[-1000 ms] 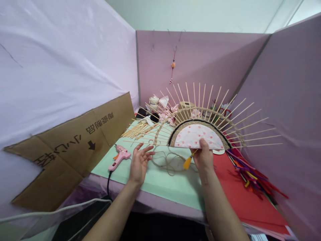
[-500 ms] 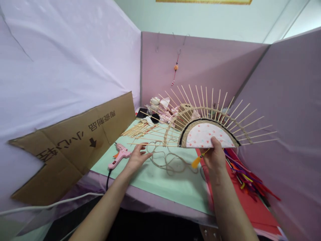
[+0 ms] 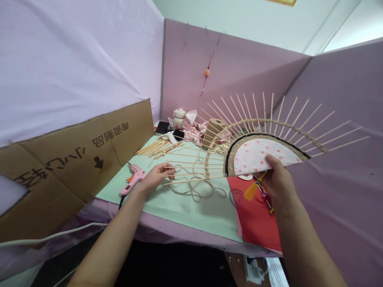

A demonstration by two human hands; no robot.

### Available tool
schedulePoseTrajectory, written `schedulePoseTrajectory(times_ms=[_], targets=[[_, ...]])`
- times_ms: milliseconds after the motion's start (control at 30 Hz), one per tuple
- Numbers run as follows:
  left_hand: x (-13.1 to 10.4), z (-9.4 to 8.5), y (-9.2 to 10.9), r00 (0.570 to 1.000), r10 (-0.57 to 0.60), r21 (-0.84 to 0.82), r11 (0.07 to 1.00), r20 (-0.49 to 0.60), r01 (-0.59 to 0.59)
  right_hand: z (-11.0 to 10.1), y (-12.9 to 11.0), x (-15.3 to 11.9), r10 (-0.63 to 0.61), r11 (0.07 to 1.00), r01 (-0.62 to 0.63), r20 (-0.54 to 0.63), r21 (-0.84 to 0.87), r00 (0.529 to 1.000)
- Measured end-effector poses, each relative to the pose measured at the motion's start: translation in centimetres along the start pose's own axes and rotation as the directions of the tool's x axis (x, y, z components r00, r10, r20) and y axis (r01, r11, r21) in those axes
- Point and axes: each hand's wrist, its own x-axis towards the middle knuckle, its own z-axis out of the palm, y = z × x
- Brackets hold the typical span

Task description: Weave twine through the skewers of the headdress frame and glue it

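Observation:
My right hand (image 3: 279,179) grips the straight lower edge of a half-round fan (image 3: 260,155), thumb on its white, red-dotted panel. Thin sticks radiate from the panel, with braided twine woven across them in an arc and a black band round the panel. A yellow tassel (image 3: 250,192) hangs below. At the left, my left hand (image 3: 158,176) is closed, fingertips pinching a loose strand of twine (image 3: 191,189) that lies in loops on the green table top. The lowest left sticks of the fan reach close to these fingers.
A pink glue gun (image 3: 134,179) lies left of my left hand, by a cardboard sheet (image 3: 74,159). Behind are loose sticks (image 3: 157,147), a white jar (image 3: 178,117) and a twine roll (image 3: 214,131). Red paper (image 3: 254,223) covers the right side. A beaded pendant (image 3: 206,73) hangs behind.
My left hand has closed from open fingers onto the twine. My right hand has moved right with the fan, which is now tilted, its right side higher. The view has shifted too.

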Motion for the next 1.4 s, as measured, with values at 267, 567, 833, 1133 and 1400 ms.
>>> schedulePoseTrajectory(times_ms=[267, 567, 833, 1133, 1400], targets=[[-2.0, -1.5, 0.6, 0.999, 0.006, -0.08, 0.997, -0.053, -0.01, 0.0, -0.1, 0.7, -0.082, 0.997, 0.082, 0.013, 0.005, 0.997], [-3.2, -1.4, 1.3, 0.996, 0.062, 0.095, 0.994, -0.066, -0.056, 0.0, 0.6, 0.7, -0.109, 0.994, 0.109, 0.022, -0.004, 0.994], [-2.8, -1.8, 2.0, 0.987, 0.152, 0.173, 0.975, -0.047, -0.142, -0.3, 0.8, 0.6, -0.116, 0.993, 0.117, 0.029, -0.017, 0.993], [-1.8, -1.3, 1.4, 0.989, 0.079, 0.184, 0.981, -0.126, -0.055, -0.4, 0.5, 0.5, -0.058, 0.998, 0.056, 0.032, 0.037, 0.998], [-0.7, -1.0, 1.0, 0.994, 0.005, -0.006, 1.0, -0.107, -0.005, -0.1, 0.5, 0.4, -0.012, 1.0, 0.011, 0.037, 0.023, 0.999]])
